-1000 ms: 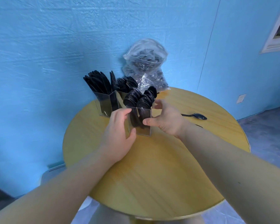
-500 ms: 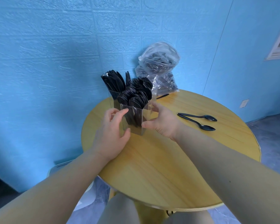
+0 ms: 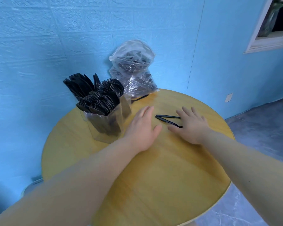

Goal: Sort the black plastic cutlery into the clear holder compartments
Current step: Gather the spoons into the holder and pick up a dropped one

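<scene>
Both hands hold nothing, fingers straight: right hand (image 3: 190, 126) lies over two loose spoons (image 3: 167, 119), left hand (image 3: 142, 128) just beside them. Clear holder (image 3: 104, 126), packed with black cutlery, stands near the round table's (image 3: 162, 185) left edge; bag (image 3: 132, 69) sits behind.

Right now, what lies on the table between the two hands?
In the head view, two black plastic spoons lie on the round wooden table between the left hand and right hand, their bowl ends hidden under the right hand.
</scene>
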{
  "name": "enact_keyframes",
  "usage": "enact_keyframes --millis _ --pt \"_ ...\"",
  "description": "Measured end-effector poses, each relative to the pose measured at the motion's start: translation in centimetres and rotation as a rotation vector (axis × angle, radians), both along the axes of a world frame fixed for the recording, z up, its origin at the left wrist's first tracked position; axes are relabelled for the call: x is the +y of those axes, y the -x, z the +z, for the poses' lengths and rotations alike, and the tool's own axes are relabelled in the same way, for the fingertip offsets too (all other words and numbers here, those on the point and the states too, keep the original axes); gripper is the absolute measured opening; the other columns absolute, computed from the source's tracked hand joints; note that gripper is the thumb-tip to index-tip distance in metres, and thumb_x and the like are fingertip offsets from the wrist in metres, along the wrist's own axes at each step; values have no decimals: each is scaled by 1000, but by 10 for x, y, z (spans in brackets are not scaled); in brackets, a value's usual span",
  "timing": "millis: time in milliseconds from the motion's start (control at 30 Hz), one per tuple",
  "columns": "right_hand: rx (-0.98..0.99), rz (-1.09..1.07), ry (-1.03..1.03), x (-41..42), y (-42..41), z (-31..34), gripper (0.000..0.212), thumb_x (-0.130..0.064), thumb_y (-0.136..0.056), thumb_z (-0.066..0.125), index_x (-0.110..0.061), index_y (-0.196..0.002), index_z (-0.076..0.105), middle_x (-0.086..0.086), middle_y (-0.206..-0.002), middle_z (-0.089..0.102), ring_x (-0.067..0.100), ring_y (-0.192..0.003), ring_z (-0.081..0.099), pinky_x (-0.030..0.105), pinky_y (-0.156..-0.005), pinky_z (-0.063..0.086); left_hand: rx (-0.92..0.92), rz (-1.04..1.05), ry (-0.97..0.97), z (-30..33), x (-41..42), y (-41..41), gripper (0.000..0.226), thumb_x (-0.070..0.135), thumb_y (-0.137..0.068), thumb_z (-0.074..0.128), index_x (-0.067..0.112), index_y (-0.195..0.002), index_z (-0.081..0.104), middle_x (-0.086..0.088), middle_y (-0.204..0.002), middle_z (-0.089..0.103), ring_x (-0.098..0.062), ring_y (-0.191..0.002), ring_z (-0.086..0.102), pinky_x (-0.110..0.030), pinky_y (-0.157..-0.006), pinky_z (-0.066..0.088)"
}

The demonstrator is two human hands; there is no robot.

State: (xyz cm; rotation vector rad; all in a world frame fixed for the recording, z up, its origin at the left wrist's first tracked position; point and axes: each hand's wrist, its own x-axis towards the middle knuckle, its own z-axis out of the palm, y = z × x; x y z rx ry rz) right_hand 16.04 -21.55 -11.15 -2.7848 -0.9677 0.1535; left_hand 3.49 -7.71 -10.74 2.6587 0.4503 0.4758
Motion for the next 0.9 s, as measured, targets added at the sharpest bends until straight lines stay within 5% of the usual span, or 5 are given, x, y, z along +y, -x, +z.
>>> enact_keyframes --millis 200,600,900 --pt "-15 21 23 16 -42 -12 60 -59 -95 26 -28 -145 27 -2 -157 16 22 -144 13 48 -115 17 108 82 -84 -7 25 -93 61 41 -100 34 19 -152 11 1 -160 8 -17 -147 2 -37 -117 9" --pt "-16 0 -3 30 -75 -23 63 -57 -95 21 -27 -150 11 -1 -160 0 24 -147 0 46 -118 7 442 386 -151 -23 69 -172 75 67 -91 15 22 -151 17 -7 -158 16 -28 -145 13 -65 -111 7" --pt "-12 19 -92 26 -70 -19 53 -46 -98 31 -25 -146 29 1 -157 20 23 -144 18 41 -116 18 337 188 -186 -26 46 -147 59 53 -97 21 24 -148 26 -1 -152 31 -22 -138 29 -55 -114 14"
